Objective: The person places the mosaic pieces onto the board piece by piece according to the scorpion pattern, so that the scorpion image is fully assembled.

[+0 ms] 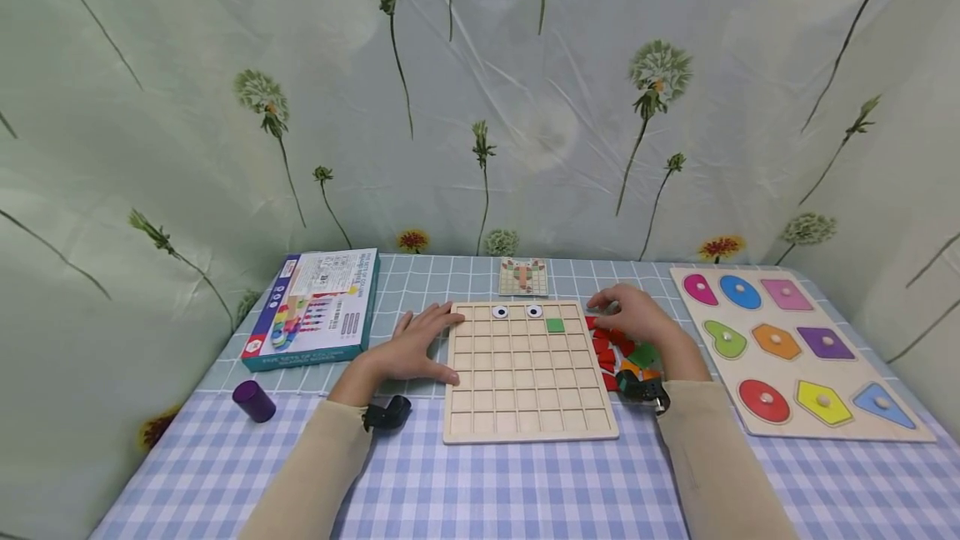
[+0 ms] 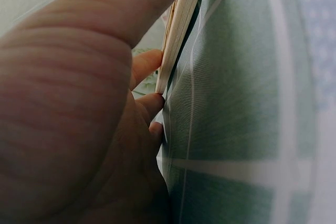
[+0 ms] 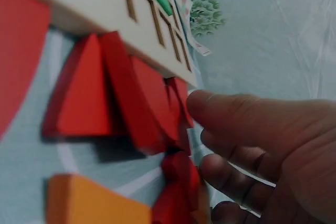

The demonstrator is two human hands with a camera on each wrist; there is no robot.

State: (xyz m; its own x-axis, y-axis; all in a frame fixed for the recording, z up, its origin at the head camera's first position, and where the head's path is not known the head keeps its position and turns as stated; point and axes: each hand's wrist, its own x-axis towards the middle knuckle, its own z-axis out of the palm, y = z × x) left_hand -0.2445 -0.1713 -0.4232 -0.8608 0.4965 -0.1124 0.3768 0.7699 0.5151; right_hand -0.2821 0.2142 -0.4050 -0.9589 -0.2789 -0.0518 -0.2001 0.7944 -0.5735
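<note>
A wooden grid board (image 1: 525,373) lies in front of me, with two eye pieces (image 1: 517,312) in its top row and a green square (image 1: 555,325) just below them at the right. My left hand (image 1: 411,348) rests at the board's left side, fingertips and thumb touching its edge with fingers spread. Along the right side lies a heap of red pieces (image 3: 134,98), with a few orange (image 3: 94,200) and green ones. My right hand (image 1: 637,319) reaches over this heap, its thumb tip close against a red piece; nothing shows between thumb and fingers.
Behind the board lies a small pattern card (image 1: 523,277). At the left are a boxed toy set (image 1: 315,307) and a purple cylinder (image 1: 253,401). A shape puzzle board (image 1: 802,357) with knobbed pieces lies at the right. A patterned curtain (image 1: 480,107) hangs behind the checked tablecloth (image 1: 487,490).
</note>
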